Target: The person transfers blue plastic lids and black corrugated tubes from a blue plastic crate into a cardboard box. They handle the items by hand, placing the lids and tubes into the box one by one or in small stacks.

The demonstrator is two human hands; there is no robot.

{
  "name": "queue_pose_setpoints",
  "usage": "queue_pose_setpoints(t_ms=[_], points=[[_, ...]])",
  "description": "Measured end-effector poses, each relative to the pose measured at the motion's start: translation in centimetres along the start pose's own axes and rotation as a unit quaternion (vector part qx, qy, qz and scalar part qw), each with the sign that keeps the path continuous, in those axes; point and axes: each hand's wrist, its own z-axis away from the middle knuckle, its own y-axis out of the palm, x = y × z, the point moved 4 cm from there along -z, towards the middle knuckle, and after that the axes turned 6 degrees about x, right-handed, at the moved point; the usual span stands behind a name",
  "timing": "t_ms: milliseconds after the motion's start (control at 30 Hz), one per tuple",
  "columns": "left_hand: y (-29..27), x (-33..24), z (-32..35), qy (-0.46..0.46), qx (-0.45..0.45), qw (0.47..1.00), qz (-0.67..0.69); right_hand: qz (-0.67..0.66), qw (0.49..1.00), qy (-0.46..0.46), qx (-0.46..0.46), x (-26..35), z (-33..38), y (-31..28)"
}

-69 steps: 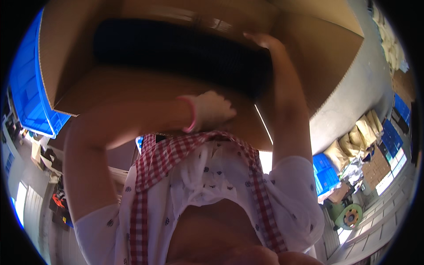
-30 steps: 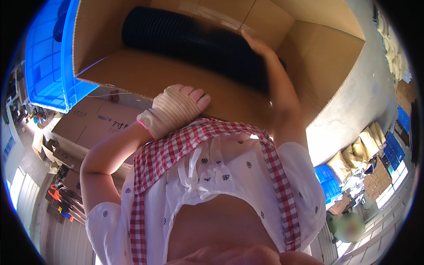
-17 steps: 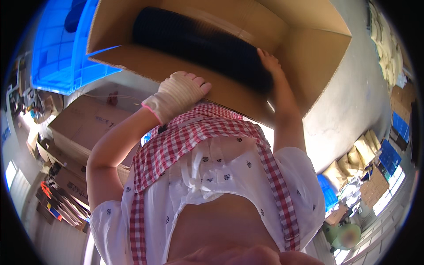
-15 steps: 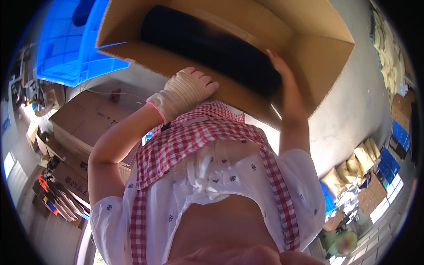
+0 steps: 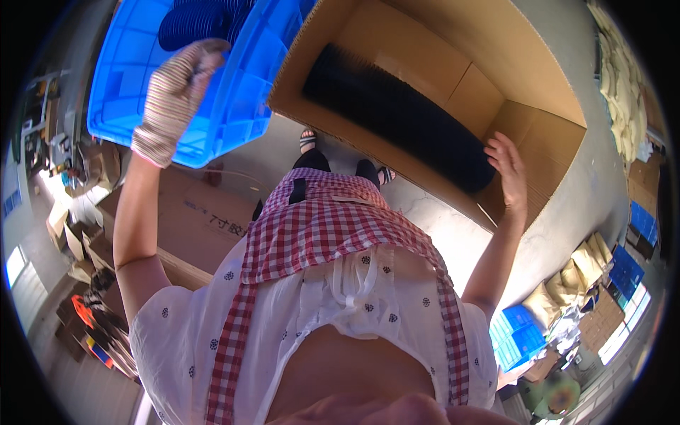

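My left hand (image 5: 173, 99), in a striped glove, is raised over a blue plastic crate (image 5: 248, 106). Its fingers are blurred, and I cannot tell whether they hold anything. Just beyond the fingertips, dark blue ribbed stacks of round pieces (image 5: 190, 27) lie in the crate. My right hand (image 5: 508, 170) is bare and open, fingers spread, beside the right end of a long dark row of thin round pieces (image 5: 397, 113). That row lies on its side along an open cardboard box (image 5: 535, 131). Shadow hides its detail.
Closed brown cartons (image 5: 191, 219) stand at my left, below the crate. My sandalled feet (image 5: 308, 139) are on the grey floor between crate and box. Pale sacks (image 5: 567, 283) and a blue crate (image 5: 517, 333) sit to the right.
My left hand has moved from the box's near edge up and left to the blue crate. My right hand has come away from the row's end. The whole view has shifted, showing more crate.
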Motion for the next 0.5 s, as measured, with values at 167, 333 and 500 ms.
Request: queue_pose_setpoints(t_ms=[167,333,500], points=[[5.9,-3.5,-2.9,0.23,0.141,0.955,-0.121,0.089,0.991,-0.076,-0.059,2.6,1.6,5.4],[13.7,-5.8,-4.6,0.221,0.409,0.851,-0.246,0.007,0.924,-0.092,-0.37,0.9,7.6,-0.2],[20.4,-2.4,-7.0,0.153,0.55,0.673,-0.471,0.047,0.821,-0.065,-0.566,-8.1,16.0,-7.8]])
